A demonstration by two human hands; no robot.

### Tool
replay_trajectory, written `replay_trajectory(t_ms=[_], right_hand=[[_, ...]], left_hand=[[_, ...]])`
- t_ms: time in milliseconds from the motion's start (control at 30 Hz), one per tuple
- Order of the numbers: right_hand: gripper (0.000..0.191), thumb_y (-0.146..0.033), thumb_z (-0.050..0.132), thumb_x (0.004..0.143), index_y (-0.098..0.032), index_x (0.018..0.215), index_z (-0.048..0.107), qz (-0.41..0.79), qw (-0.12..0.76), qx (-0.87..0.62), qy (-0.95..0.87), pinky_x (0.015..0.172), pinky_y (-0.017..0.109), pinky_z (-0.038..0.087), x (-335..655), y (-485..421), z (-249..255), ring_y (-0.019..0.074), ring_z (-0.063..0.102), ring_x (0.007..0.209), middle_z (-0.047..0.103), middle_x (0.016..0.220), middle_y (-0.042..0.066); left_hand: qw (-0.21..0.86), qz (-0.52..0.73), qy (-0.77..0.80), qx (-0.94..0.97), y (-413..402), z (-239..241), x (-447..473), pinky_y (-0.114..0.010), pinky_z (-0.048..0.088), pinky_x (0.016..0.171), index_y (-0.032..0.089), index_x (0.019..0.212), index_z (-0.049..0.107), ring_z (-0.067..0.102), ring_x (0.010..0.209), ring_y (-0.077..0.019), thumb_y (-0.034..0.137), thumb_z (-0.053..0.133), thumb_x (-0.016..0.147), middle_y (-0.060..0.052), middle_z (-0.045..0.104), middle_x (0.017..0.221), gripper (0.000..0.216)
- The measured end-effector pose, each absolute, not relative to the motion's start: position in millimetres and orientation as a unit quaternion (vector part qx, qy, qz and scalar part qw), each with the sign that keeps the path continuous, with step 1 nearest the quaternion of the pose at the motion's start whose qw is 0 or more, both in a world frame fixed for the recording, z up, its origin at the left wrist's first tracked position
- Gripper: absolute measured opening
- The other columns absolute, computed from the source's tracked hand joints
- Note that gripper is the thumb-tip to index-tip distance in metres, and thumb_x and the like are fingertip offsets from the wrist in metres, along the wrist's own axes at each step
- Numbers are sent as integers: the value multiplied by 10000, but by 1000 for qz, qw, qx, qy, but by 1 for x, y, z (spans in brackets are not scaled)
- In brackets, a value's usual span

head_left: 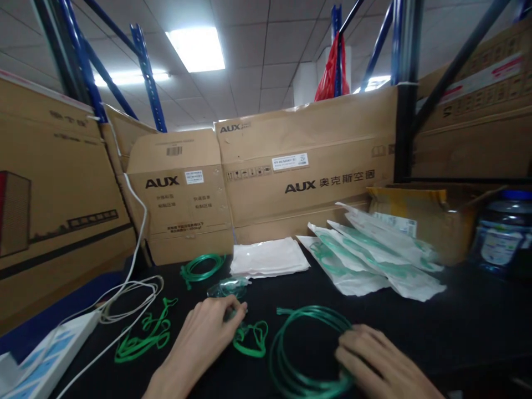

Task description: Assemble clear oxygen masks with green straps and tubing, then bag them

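Observation:
On a black table [436, 327], my left hand [208, 332] has its fingers curled around a clear-green mask piece [228, 288] and touches a small green elastic strap [251, 337]. My right hand [382, 366] rests palm down on the right side of a large coil of green tubing [299, 343], fingers bent over the loops. A second, smaller coil of green tubing [202, 267] lies further back on the left. More green straps [145, 335] lie in a loose heap to the left of my left hand.
Sealed white packets with green tubing [374, 260] fan out at the back right. A stack of empty white bags [269, 257] lies behind the mask. A power strip [45, 360] with white cables sits at left. AUX cardboard boxes [299, 166] wall the table. A plastic jar [502, 233] stands far right.

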State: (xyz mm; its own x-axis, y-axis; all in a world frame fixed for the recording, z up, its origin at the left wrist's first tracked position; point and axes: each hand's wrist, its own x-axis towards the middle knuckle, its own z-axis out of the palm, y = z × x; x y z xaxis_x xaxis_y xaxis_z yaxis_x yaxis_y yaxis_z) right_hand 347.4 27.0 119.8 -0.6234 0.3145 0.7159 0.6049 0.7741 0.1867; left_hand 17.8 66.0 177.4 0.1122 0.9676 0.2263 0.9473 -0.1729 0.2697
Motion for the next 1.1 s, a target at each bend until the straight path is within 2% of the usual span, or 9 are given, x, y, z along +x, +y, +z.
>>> replay_trajectory(t_ms=[100, 233, 333, 400, 500, 600, 767, 933, 1100], right_hand=[[253, -197, 457, 997, -286, 1153, 636, -189, 436, -342, -811, 696, 334, 547, 368, 49, 150, 231, 709, 810, 752, 966, 63], [183, -261, 466, 988, -233, 897, 622, -79, 460, -408, -785, 631, 323, 485, 373, 97, 199, 215, 660, 678, 701, 777, 47], [295, -290, 468, 988, -217, 731, 595, 28, 488, -413, -769, 660, 311, 463, 352, 130, 227, 188, 620, 645, 652, 673, 17], [298, -345, 532, 964, -206, 710, 599, 142, 542, -369, -742, 654, 300, 456, 331, 150, 237, 178, 602, 636, 633, 643, 6], [317, -483, 678, 873, -186, 778, 620, 371, 581, -258, -677, 640, 292, 479, 297, 176, 237, 167, 615, 642, 648, 704, 6], [439, -626, 671, 832, -195, 865, 595, 439, 590, -211, -644, 689, 320, 525, 269, 194, 225, 164, 641, 675, 646, 776, 6], [487, -666, 696, 802, -203, 865, 561, 509, 583, -167, -611, 727, 346, 543, 243, 201, 196, 195, 669, 752, 649, 762, 16], [451, -639, 701, 823, -207, 894, 594, 528, 591, -140, -593, 839, 368, 544, 234, 197, 181, 212, 674, 883, 668, 862, 31], [423, -620, 699, 839, -208, 908, 630, 532, 591, -134, -591, 873, 376, 549, 231, 198, 173, 221, 675, 956, 681, 925, 37]], left_hand=[[53, 187, 616, 763, 74, 181, 26, -317, 400, 724, 254, 869, 752, 712, 876, -300, 555, 443, 993, -60, 765, 858, 448], [96, 233, 555, 792, 85, 181, 36, -363, 443, 891, 230, 927, 766, 689, 966, -283, 610, 405, 997, -64, 770, 958, 528], [95, 287, 531, 792, 95, 183, 39, -401, 389, 1068, 203, 1224, 704, 600, 1213, -299, 616, 523, 944, -104, 710, 1249, 530], [121, 303, 526, 786, 105, 188, 40, -425, 373, 1104, 178, 1387, 594, 549, 1288, -320, 639, 663, 840, -138, 622, 1398, 719], [237, 299, 491, 783, 126, 201, 40, -423, 473, 979, 132, 1311, 644, 648, 1120, -322, 616, 742, 770, -166, 687, 1286, 733], [377, 345, 417, 751, 148, 214, 43, -383, 502, 877, 135, 1219, 699, 691, 922, -263, 522, 745, 793, -124, 768, 1032, 576], [542, 386, 347, 661, 165, 209, 54, -324, 494, 813, 136, 1202, 704, 681, 845, -211, 588, 715, 816, -118, 751, 956, 595], [516, 340, 366, 696, 160, 193, 55, -267, 471, 659, 106, 965, 763, 605, 699, -157, 649, 664, 843, -102, 739, 857, 565], [520, 324, 361, 703, 153, 189, 54, -240, 496, 649, 143, 1081, 767, 607, 663, -121, 511, 797, 776, -68, 738, 900, 479]])
